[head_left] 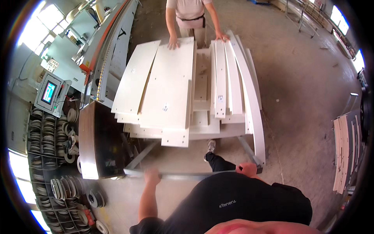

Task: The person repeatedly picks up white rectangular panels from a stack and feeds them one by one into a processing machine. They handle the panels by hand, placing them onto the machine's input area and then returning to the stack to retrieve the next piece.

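Observation:
A cart with a grey metal frame stands in front of me, its near crossbar (191,176) running across at waist height. My left hand (152,176), somewhat blurred, is closed over the left part of that bar. At the bar's right end my right hand (247,169) is curled in a fist around the frame, close to the lower end of a long narrow white panel (255,117). Wide white panels (169,85) lie stacked on the left of the cart, some with small holes and labels. Narrower white strips (220,78) lie on the right side.
Across the cart a person (191,11) rests both hands on the panels. On the left stand a long machine with a control screen (49,92), a dark brown cabinet (105,140) and a rack of edging rolls (48,132). More boards (342,154) stand at far right.

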`<state>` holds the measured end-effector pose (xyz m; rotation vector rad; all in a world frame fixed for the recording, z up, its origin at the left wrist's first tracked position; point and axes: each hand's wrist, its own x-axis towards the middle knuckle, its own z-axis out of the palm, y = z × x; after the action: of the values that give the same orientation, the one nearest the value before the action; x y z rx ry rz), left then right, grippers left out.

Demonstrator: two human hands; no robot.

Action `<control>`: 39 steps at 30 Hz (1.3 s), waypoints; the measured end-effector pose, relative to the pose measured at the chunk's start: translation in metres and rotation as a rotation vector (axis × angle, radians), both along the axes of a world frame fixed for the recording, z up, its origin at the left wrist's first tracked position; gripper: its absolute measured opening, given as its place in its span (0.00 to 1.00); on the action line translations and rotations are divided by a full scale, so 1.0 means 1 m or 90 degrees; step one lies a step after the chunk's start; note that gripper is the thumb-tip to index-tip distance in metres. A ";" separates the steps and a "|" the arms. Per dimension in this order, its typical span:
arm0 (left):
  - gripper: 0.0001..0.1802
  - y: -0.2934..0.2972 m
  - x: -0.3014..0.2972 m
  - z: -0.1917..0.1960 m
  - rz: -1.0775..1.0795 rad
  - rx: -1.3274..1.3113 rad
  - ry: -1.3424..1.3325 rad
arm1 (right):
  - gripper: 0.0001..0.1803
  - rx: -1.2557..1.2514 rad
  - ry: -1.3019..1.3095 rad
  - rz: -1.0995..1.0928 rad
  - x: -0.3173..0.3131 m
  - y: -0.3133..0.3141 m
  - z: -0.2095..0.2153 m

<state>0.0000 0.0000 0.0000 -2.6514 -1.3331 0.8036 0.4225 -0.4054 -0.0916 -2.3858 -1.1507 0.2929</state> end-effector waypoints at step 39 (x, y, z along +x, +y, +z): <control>0.13 -0.426 0.141 -0.068 0.107 -0.226 -0.062 | 0.24 0.099 0.003 0.207 0.304 -0.262 -0.007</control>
<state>0.1407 -0.4258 -0.0678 -2.9038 -1.5876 1.0318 0.7262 -0.6679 -0.0988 -2.0602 -1.5032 0.3023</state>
